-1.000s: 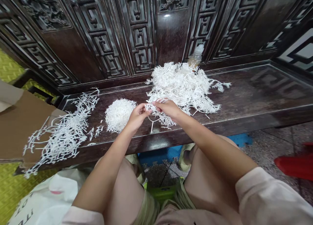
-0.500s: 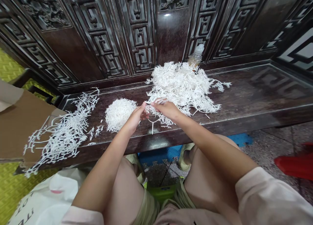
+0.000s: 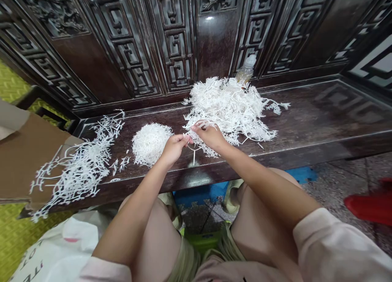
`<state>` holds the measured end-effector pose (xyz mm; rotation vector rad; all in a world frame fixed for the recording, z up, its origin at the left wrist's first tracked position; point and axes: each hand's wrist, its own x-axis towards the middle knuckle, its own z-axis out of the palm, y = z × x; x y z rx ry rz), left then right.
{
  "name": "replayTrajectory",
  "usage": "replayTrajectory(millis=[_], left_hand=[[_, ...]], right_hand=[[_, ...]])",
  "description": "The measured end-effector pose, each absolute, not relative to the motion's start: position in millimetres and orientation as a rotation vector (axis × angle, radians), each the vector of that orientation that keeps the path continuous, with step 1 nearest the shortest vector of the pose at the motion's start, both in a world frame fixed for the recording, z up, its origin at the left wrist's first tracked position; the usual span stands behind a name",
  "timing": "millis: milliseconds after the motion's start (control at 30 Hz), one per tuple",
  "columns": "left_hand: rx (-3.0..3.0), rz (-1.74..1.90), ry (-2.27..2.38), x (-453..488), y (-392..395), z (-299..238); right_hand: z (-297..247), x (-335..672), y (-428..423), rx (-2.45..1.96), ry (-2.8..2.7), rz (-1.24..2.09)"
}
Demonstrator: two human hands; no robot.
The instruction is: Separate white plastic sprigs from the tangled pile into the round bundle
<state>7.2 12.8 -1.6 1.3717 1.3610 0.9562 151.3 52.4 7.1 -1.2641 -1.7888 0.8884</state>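
Between my two hands is a white plastic sprig (image 3: 194, 156), its thin forked stem hanging below my fingers. My left hand (image 3: 173, 149) pinches it with thumb and forefinger. Just to the right and slightly higher, my right hand (image 3: 209, 135) is closed on the same sprig, partly hiding it. Behind my right hand rises a big heap of leafy white plastic sprigs (image 3: 229, 104). A smaller round pile of short white pieces (image 3: 151, 143) lies beside my left hand. Farther left, bare-looking white branched stems (image 3: 81, 169) lie tangled.
All this rests on a dark wooden bench (image 3: 306, 110) with a carved back (image 3: 174, 41). A clear bottle with a white cap (image 3: 247, 67) stands behind the big heap. At left are a cardboard box (image 3: 39, 147) and a white bag (image 3: 70, 241). A few loose bits (image 3: 123, 163) lie near the left tangle.
My left hand has moved slightly down and turned, its fingertips now a little apart from the right hand's. The hanging stem has shifted slightly right. The piles look the same.
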Motion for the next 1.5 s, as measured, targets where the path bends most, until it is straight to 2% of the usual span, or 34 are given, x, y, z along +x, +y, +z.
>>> replayTrajectory(millis=[200, 333, 500, 600, 733, 833, 1000, 1233, 1333, 1500], left_hand=[[1.426, 0.978, 1.387, 10.8, 17.6, -3.3], [1.418, 1.020, 1.351, 15.7, 10.7, 1.4], [1.528, 0.803, 1.061, 21.3, -17.2, 24.2], [1.583, 0.801, 1.324, 5.9, -11.6, 25.7], [1.688, 0.711, 1.976, -42.0, 21.5, 1.9], [1.551, 0.519, 2.280, -74.3, 38.3, -22.7], [1.284, 0.382, 2.429, -84.4, 41.4, -41.8], [1.263, 0.503, 2.595, -68.4, 39.3, -27.2], [1.467, 0.674, 2.421, -52.7, 33.7, -14.4], [1.474, 0.780, 1.571, -14.3, 17.2, 1.7]], right_hand=[[-3.1, 140.1, 56.6, -1.246, -1.751, 0.720], [-8.2, 141.3, 63.7, -1.243, -1.722, 0.732], [-6.8, 188.0, 96.5, -1.732, -1.463, 0.768], [-0.3, 204.7, 99.5, -1.714, -1.559, 0.853], [8.5, 187.8, 77.8, -1.531, -1.620, 1.266], [11.7, 171.7, 64.5, -1.411, -1.637, 1.441], [11.7, 165.4, 60.9, -1.398, -1.646, 1.523], [13.1, 164.9, 55.3, -1.379, -1.590, 1.581], [14.2, 163.6, 54.1, -1.362, -1.474, 1.612], [11.5, 156.5, 53.6, -1.309, -1.313, 1.622]])
